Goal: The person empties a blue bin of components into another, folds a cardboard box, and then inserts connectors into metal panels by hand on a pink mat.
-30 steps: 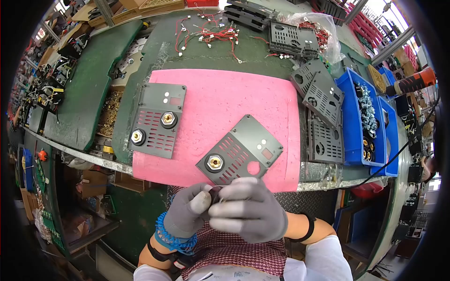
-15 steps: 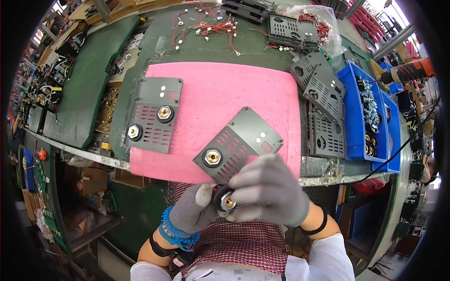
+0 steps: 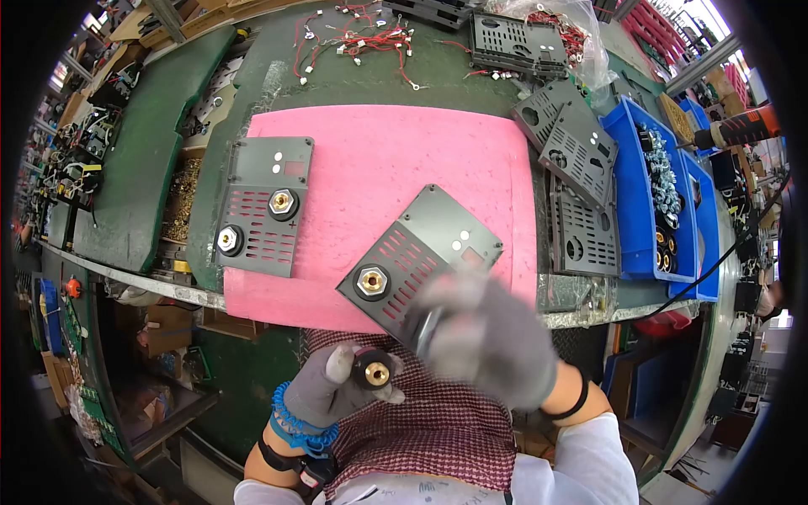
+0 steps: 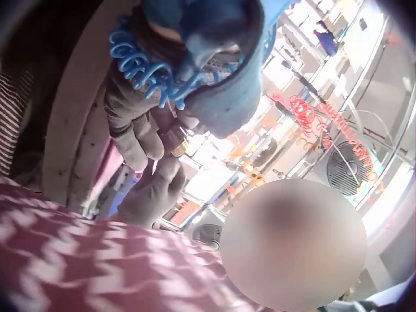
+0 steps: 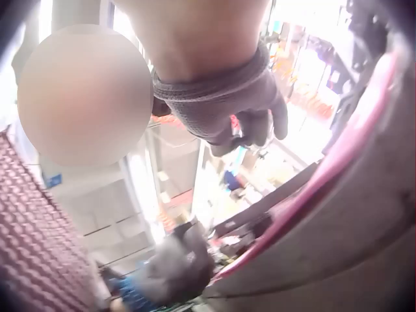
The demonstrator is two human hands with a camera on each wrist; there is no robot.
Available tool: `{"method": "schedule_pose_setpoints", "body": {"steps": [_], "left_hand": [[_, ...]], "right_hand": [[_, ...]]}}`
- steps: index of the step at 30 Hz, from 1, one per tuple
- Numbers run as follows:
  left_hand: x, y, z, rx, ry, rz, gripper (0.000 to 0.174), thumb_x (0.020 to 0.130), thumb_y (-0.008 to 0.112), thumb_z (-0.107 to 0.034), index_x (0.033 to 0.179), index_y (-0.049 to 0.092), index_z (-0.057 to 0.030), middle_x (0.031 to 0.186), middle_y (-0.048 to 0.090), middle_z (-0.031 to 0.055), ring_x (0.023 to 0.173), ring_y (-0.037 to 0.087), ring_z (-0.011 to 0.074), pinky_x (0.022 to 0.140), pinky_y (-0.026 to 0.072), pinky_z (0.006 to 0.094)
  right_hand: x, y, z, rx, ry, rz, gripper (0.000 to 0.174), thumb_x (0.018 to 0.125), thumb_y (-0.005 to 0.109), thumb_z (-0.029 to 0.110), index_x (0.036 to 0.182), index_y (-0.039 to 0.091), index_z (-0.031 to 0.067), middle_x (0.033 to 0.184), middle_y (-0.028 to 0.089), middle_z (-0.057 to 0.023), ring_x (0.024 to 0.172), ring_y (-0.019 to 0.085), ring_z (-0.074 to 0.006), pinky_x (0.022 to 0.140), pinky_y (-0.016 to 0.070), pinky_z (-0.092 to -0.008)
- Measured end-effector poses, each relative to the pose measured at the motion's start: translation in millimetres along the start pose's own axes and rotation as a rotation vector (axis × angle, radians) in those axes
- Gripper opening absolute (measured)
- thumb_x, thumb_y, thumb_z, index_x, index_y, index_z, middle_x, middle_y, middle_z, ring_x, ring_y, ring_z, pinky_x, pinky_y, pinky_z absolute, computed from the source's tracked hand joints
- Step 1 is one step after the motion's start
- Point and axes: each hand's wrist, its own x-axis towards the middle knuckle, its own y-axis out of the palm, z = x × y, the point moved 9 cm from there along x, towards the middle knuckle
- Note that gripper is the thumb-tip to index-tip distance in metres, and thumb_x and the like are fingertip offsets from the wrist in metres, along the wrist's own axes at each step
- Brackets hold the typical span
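My left hand (image 3: 324, 383), in a grey glove, grips a round black socket connector (image 3: 373, 369) with a brass centre, turned up toward the head view. The gloved right hand (image 3: 497, 341) is blurred, over the near edge of a grey slotted panel (image 3: 404, 252). Between its thumb and fingers shows a shiny metal hex nut (image 3: 428, 326), also blurred. That panel lies angled on a pink mat (image 3: 353, 151) and carries one connector with a hex nut (image 3: 372, 282); the hand covers its lower right part. A second panel (image 3: 268, 189) at the left bears two such connectors.
More grey panels (image 3: 581, 227) are stacked right of the mat, beside blue bins (image 3: 619, 194) of metal hardware and black rings. Red wires (image 3: 362, 42) lie at the back. An orange power tool (image 3: 745, 126) is at far right, with a black cable (image 3: 715, 273) below.
The hex nut has come off the connector in my left hand and away with the right hand. The right hand has moved off to the right; the left hand has shifted slightly left.
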Motion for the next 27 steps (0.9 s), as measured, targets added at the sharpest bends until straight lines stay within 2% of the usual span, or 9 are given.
{"method": "schedule_pose_setpoints", "body": {"steps": [3,7,9,10,13,19,21,23,27], "left_hand": [[-2,-27,25,-0.005,-0.092,0.0,0.057,0.096,0.054,-0.042,0.122,0.052,0.0085,0.117,0.061,0.0212,0.099,0.065,0.0273,0.093,0.0513,0.0506],[15,-56,56,-0.106,-0.188,-0.201,0.05,0.094,0.061,-0.039,0.122,0.056,0.0028,0.118,0.063,0.0149,0.1,0.065,0.0251,0.093,0.0518,0.0454],[26,-29,23,1.327,0.428,0.088,0.051,0.089,0.067,-0.036,0.126,0.054,-0.0026,0.119,0.063,0.0108,0.102,0.063,0.0232,0.095,0.049,0.0413],[25,-25,25,1.682,0.613,0.127,0.063,0.082,0.075,-0.04,0.131,0.052,-0.0086,0.123,0.061,0.0076,0.107,0.06,0.0232,0.095,0.0473,0.0379],[30,-10,11,1.75,0.469,-0.117,0.071,0.077,0.078,-0.045,0.134,0.05,-0.0118,0.126,0.058,0.0055,0.112,0.056,0.0244,0.096,0.0455,0.0391],[23,-11,12,1.591,0.316,-0.072,0.075,0.073,0.08,-0.046,0.134,0.05,-0.0141,0.128,0.057,0.0035,0.117,0.053,0.0219,0.102,0.0415,0.0381],[26,-22,17,1.021,0.194,-0.046,0.075,0.073,0.082,-0.04,0.136,0.048,-0.0142,0.127,0.057,0.0032,0.117,0.054,0.021,0.102,0.0424,0.037],[24,-11,14,1.458,0.229,-0.014,0.075,0.074,0.082,-0.034,0.137,0.046,-0.0145,0.129,0.057,0.0032,0.118,0.054,0.0199,0.103,0.0422,0.0365],[22,-9,14,0.973,0.143,-0.028,0.067,0.084,0.073,-0.027,0.141,0.04,-0.0103,0.133,0.056,0.0058,0.121,0.054,0.0192,0.105,0.0424,0.0357]], "right_hand": [[-32,-38,-101,-0.237,0.407,-0.345,0.016,0.077,0.07,0.009,0.09,0.06,0.0065,0.101,0.067,-0.0098,0.094,0.064,-0.0292,0.076,0.0494,-0.0383],[-30,-15,-97,-0.446,0.242,-0.254,0.022,0.075,0.073,0.014,0.09,0.059,0.0073,0.107,0.066,-0.0089,0.091,0.06,-0.0276,0.08,0.0475,-0.0383],[-30,-1,-85,-0.461,0.192,-0.219,0.024,0.074,0.073,0.016,0.09,0.058,0.0079,0.11,0.065,-0.0078,0.09,0.059,-0.0267,0.081,0.0467,-0.0383],[-30,6,-74,-0.469,0.203,-0.166,0.024,0.074,0.074,0.016,0.09,0.059,0.0078,0.11,0.066,-0.0085,0.089,0.059,-0.0275,0.079,0.0475,-0.0382],[-39,28,-55,-0.521,0.199,-0.117,0.026,0.073,0.075,0.019,0.091,0.06,0.0095,0.113,0.066,-0.0078,0.089,0.059,-0.0278,0.078,0.0482,-0.0367],[-48,39,-45,-0.539,0.249,-0.113,0.03,0.068,0.077,0.018,0.091,0.06,0.0112,0.115,0.065,-0.0066,0.092,0.06,-0.0271,0.078,0.0483,-0.0369],[-49,39,-44,-0.532,0.248,-0.101,0.03,0.068,0.077,0.018,0.091,0.06,0.0112,0.115,0.065,-0.0066,0.092,0.06,-0.0269,0.079,0.0478,-0.037],[-49,39,-43,-0.528,0.249,-0.09,0.03,0.068,0.077,0.018,0.092,0.06,0.0112,0.116,0.065,-0.0066,0.092,0.06,-0.0266,0.079,0.0473,-0.037],[-46,39,-41,-0.567,0.241,-0.022,0.027,0.072,0.073,0.021,0.094,0.06,0.0117,0.117,0.063,-0.0053,0.093,0.06,-0.0237,0.079,0.0454,-0.0365]]}}
